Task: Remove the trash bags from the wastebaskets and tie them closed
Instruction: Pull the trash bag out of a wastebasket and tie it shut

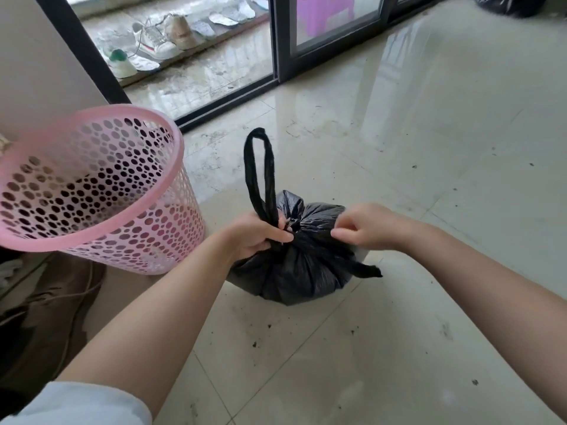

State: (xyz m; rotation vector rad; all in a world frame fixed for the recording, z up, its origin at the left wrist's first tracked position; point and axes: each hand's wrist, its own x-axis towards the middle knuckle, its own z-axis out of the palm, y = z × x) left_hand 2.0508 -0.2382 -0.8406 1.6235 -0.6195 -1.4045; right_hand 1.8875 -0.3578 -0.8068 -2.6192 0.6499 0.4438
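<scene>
A full black trash bag (302,265) sits on the tiled floor at the centre, its mouth gathered into a knot. My left hand (256,233) grips the base of one handle loop (259,170), which stands straight up. My right hand (365,227) pinches the bag's plastic just right of the knot. The other handle strip (366,269) lies loose over the bag's right side. A pink perforated wastebasket (92,191) stands to the left, with no bag in it.
A dark-framed sliding glass door (276,41) runs across the back, with shoes (159,38) on the ledge outside. Another black bag (509,4) lies at the far top right. Brown furniture and a cord (61,302) sit at the lower left. Dirt specks dot the floor.
</scene>
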